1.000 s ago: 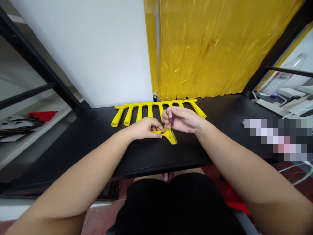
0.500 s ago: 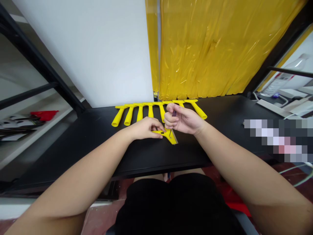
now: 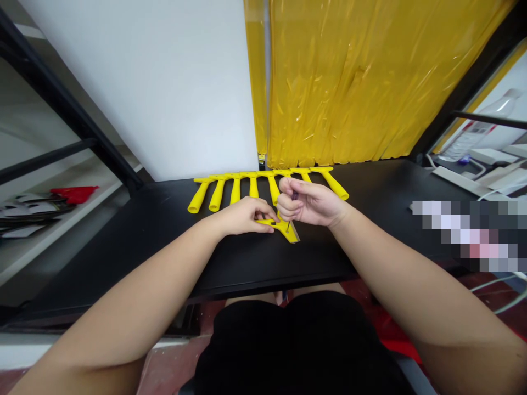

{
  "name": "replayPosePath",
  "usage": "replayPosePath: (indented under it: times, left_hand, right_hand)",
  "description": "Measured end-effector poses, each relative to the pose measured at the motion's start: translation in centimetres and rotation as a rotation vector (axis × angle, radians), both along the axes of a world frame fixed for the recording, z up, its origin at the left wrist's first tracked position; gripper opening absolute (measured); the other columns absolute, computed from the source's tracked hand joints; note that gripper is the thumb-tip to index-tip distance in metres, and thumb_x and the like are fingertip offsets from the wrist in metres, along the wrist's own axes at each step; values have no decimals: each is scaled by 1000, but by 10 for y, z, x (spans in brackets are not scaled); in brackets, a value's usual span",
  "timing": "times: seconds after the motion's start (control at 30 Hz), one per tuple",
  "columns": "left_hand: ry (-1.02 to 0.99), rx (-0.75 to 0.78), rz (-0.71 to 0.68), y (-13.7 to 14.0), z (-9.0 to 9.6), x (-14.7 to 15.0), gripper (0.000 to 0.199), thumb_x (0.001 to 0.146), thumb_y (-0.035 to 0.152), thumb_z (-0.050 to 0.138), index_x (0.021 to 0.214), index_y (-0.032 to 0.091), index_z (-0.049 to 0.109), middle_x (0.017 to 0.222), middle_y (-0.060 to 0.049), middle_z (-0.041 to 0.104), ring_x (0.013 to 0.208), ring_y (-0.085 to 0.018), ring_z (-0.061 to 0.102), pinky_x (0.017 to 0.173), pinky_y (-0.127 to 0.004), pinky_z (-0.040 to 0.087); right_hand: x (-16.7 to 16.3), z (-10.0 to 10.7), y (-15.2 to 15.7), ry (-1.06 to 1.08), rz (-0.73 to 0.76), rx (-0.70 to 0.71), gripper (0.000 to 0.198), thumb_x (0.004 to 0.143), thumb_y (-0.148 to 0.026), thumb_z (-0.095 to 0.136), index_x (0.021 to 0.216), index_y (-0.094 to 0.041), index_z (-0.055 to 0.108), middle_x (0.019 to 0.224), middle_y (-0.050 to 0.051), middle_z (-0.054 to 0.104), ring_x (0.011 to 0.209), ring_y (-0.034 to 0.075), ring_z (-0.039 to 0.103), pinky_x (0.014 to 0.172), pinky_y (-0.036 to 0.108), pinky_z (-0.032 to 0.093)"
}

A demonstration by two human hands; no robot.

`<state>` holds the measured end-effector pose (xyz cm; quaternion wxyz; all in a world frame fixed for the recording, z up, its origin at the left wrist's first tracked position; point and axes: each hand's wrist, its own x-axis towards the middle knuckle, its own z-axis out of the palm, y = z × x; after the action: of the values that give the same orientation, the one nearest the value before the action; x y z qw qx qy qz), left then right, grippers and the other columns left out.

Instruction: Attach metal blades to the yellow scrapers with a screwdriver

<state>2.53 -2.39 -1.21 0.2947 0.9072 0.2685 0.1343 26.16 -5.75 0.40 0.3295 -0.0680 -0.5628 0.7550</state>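
Observation:
On the black table lies a yellow scraper (image 3: 290, 235) with a thin blade along its wide right end. My left hand (image 3: 248, 215) is closed around its handle and holds it down. My right hand (image 3: 309, 202) grips a screwdriver (image 3: 295, 195) with a dark purple handle, mostly hidden by the fingers. The thin shaft points down and its tip meets the scraper's head near the screw hole. Behind my hands several more yellow scrapers (image 3: 235, 189) lie in a row, handles towards me; my right hand partly covers some of them.
The black table (image 3: 164, 241) ends at a white panel (image 3: 173, 88) and a yellow plastic-covered panel (image 3: 349, 82). Black frame posts (image 3: 69, 93) stand at the sides. At right are a plastic bottle (image 3: 473, 131) and white boxes; at left, a shelf holds a red item (image 3: 76, 195).
My right hand has shifted very slightly down and right with the screwdriver, whose shaft stands a little differently. My left hand and the scraper stay in place.

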Motion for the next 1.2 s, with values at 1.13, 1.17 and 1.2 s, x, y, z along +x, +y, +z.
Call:
replayPosePath:
  times: [1.13, 1.17, 1.2]
  left_hand:
    - [-11, -5, -34, -2, 1, 1, 29, 84, 34, 84, 111, 22, 83, 100, -6, 77, 83, -16, 68, 76, -27, 53]
    - [-13, -9, -34, -2, 1, 1, 28, 84, 34, 84, 110, 22, 83, 99, -6, 77, 83, -16, 68, 76, -27, 53]
    - [-15, -10, -36, -2, 1, 1, 28, 84, 34, 84, 109, 21, 83, 99, -6, 77, 83, -16, 68, 76, -27, 53]
  right_hand:
    - [2, -9, 5, -76, 96, -10, 44, 107, -59, 52, 89, -20, 61, 60, -7, 37, 55, 12, 39, 71, 30, 49]
    - [2, -9, 4, -62, 105, -15, 39, 106, -57, 55, 93, -21, 60, 61, -7, 39, 55, 12, 40, 70, 29, 48]
    - [3, -8, 3, -48, 108, -22, 34, 104, -54, 61, 95, -22, 58, 64, -7, 43, 57, 12, 43, 70, 28, 47]
